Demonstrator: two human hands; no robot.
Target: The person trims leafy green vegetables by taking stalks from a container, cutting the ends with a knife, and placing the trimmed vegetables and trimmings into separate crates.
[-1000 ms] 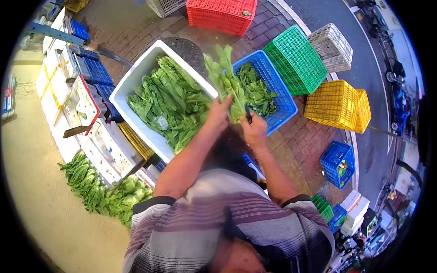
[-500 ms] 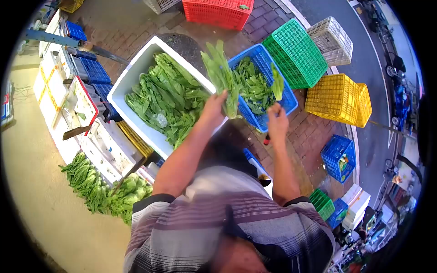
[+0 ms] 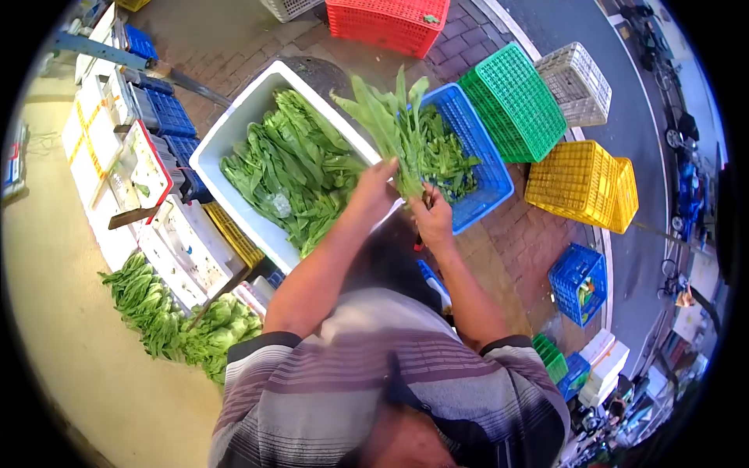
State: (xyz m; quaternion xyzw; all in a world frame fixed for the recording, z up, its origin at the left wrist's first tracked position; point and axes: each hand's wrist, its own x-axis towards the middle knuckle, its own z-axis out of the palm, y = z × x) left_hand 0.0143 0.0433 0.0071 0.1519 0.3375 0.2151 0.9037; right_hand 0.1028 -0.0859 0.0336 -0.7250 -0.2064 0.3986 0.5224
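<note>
My left hand (image 3: 376, 189) is closed around a bunch of long-leaved lettuce (image 3: 390, 129), its leaves fanning upward. At the stem base, my right hand (image 3: 432, 217) has its fingers bent together, close against the lettuce. A red-ended handle (image 3: 419, 246) pokes out below the right hand; any blade is hidden. On the left, a white foam box (image 3: 204, 160) holds a heap of the same leafy greens (image 3: 285, 168) and a clear lump that looks like ice or plastic. Beyond the right hand, a blue crate (image 3: 493, 187) contains loose leaves (image 3: 451, 160), partly covered by the lettuce.
Green (image 3: 511, 101), yellow (image 3: 573, 183) and white (image 3: 576, 82) crates stand at right, with a red crate (image 3: 386, 27) at the top. A small blue crate (image 3: 579, 282) sits lower right. Foam boxes (image 3: 183, 249) and heaped greens (image 3: 144, 308) line the left.
My right hand has moved left from the blue crate to the lettuce's base; the leaf piece at its fingers is gone from there. The lettuce has turned and its leaves have spread.
</note>
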